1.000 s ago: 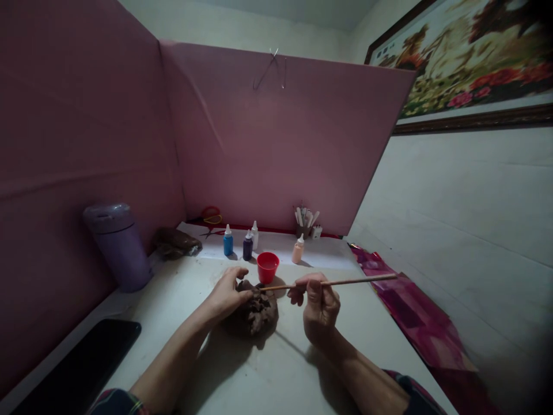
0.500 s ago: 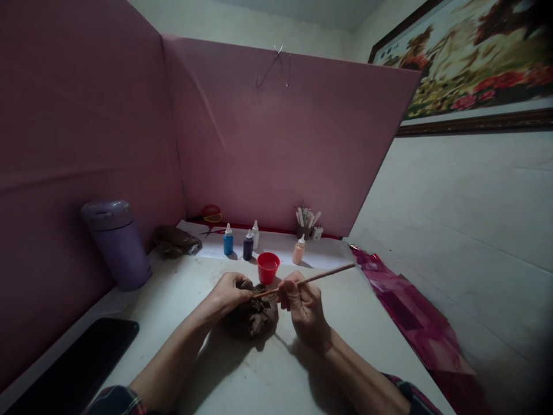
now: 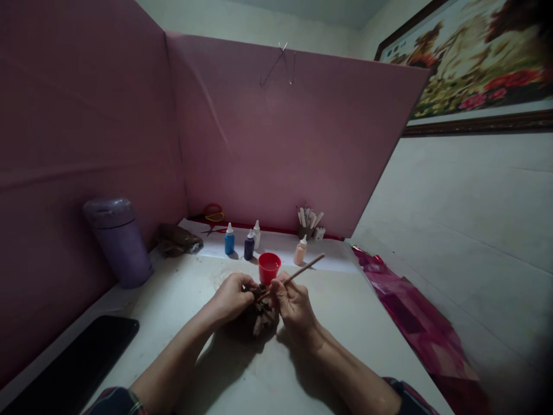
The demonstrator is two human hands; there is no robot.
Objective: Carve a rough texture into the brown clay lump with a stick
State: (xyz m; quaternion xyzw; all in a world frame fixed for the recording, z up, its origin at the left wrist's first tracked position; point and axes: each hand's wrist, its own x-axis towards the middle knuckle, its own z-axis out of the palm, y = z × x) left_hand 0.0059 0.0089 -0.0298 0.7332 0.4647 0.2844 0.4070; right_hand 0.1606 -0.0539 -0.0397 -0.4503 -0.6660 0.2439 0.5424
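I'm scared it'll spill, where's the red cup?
The cup is mid-picture in the head view, just beyond the clay, left of the peach bottle.

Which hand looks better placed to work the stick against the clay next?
Probably the right hand: it grips the thin stick, whose lower end reaches the brown clay lump. The left hand, at the lump's left side, shows no tool.

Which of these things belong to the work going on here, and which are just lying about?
In the work:
brown lump, touched by the left hand
thin stick, held in the right hand
perhaps the red cup, close by

Apparently just lying about:
black phone
purple flask
small bottles
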